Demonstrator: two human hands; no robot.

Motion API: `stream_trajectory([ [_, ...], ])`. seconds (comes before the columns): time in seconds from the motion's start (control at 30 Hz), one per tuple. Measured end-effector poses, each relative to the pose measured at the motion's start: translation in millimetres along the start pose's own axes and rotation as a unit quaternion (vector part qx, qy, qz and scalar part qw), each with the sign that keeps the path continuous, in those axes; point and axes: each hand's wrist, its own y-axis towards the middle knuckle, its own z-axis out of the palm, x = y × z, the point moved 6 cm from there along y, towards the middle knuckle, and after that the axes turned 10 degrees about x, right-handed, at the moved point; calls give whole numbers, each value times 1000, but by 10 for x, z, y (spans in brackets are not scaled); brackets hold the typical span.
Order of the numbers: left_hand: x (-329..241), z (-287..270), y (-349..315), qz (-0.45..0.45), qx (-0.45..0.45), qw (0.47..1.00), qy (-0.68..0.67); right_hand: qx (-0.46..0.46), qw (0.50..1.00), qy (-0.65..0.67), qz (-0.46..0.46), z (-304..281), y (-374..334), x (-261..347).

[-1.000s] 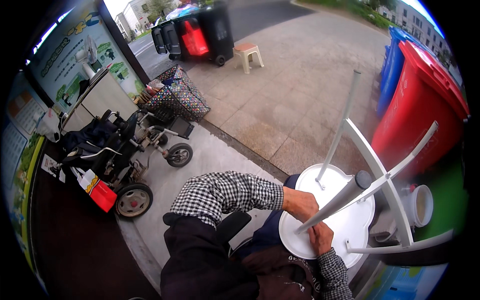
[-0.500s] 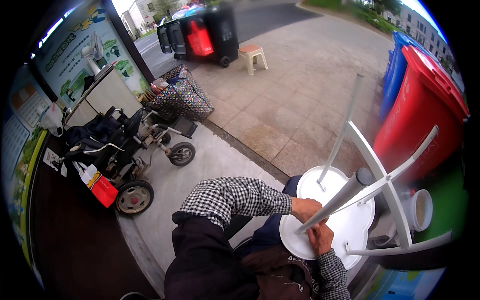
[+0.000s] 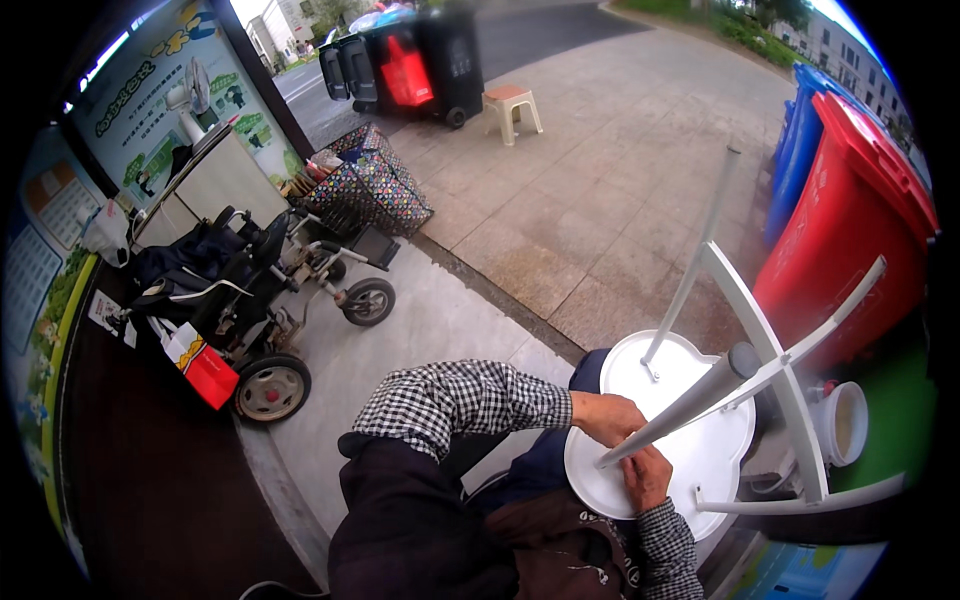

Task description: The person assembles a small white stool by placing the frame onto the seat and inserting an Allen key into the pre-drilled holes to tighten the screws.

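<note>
A white lobed tabletop (image 3: 705, 455) rests upside down across my lap, its white metal legs (image 3: 690, 265) sticking up and joined by a crossed brace (image 3: 786, 360). The thick near leg (image 3: 690, 402) has a grey end cap and slants over my hands. My left hand (image 3: 608, 418) is closed behind that leg, close to its base. Just below it, my right hand (image 3: 648, 474) has its fingers bent against the foot of the same leg. The fingertips of both meet there, and whatever they pinch is hidden.
A white bucket (image 3: 846, 425) stands right of the table legs, below red (image 3: 850, 220) and blue bins (image 3: 792, 170). At left is a wheelchair (image 3: 270, 300) with a red bag (image 3: 208, 375). A patterned bag (image 3: 385, 185), a small stool (image 3: 512, 112) and black bins (image 3: 455, 70) stand farther off.
The whole view has shifted slightly. Both hands stay at the base of the near leg, with the left hand's fingers bent a little differently. The table keeps its place on my lap.
</note>
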Motion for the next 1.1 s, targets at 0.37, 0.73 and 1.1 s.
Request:
stream_trajectory([
  [0.37, -489, -240, -36, 226, -55, 957, 174, -6, 1000, -1, -4, 25, -41, 0],
  [0.73, -76, -30, -4, -33, 34, 995, -93, -17, 1000, 8, 12, -27, 58, 104],
  [1.1, 37, 14, 12, 71, 57, 996, -5, -4, 1000, -2, 10, -19, 54, 36],
])
